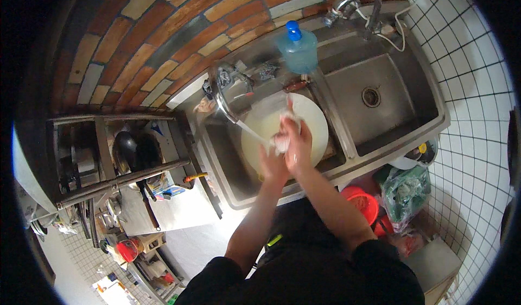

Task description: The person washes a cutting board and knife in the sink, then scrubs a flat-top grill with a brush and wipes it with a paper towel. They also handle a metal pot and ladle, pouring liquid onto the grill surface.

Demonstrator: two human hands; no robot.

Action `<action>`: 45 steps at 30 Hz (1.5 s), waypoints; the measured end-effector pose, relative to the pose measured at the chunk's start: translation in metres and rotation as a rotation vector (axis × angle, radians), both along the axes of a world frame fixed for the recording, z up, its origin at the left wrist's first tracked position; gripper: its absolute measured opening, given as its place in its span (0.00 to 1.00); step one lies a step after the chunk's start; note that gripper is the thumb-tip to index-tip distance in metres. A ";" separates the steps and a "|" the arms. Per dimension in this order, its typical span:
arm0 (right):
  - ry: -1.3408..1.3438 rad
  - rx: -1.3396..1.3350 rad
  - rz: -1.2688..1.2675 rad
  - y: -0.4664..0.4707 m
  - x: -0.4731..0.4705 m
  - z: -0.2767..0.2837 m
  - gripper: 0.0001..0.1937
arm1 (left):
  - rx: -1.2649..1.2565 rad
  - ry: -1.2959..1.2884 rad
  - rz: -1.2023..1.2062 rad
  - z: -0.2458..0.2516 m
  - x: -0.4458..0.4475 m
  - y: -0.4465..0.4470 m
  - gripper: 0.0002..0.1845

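Note:
Over a large round white basin (319,113) of cloudy, yellowish water, my right hand (299,148) grips a pale pink piece, apparently raw meat (281,140). Motion blurs its outline. My left hand (273,164) is just below and left of it, its fingers blurred by the stream; whether they grip the piece too cannot be told. A chrome faucet (223,101) at the left pours a stream of water (254,133) towards both hands. The basin sits in the left bowl of a steel double sink (228,178).
A blue plastic water jug (299,52) stands behind the basin. The right sink bowl (366,117) has a second faucet (362,3) above it. Red plastic containers (362,203) and a green plastic bag (407,195) are below right. A wok (126,146) lies left.

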State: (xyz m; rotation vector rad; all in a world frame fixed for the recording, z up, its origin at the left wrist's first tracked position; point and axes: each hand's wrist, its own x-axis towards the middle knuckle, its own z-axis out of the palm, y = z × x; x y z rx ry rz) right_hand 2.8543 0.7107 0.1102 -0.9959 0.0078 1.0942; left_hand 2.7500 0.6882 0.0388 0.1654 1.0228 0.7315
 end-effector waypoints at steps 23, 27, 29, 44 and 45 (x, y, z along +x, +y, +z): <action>-1.510 -0.515 0.230 0.001 -0.034 -0.159 0.10 | 0.795 1.436 -0.925 -0.029 0.052 0.070 0.19; -1.770 -0.520 0.246 0.006 -0.022 -0.176 0.05 | 0.908 1.391 -0.761 -0.031 0.055 0.064 0.20; -1.682 -0.509 0.446 0.011 -0.016 -0.175 0.04 | 0.790 1.290 -0.662 -0.024 0.057 0.067 0.21; -1.411 -0.660 0.698 -0.002 0.001 -0.116 0.10 | 0.829 1.098 -0.650 -0.013 0.054 0.068 0.24; -1.172 -0.672 0.555 0.003 0.006 -0.114 0.09 | 0.828 1.071 -0.686 -0.014 0.053 0.066 0.25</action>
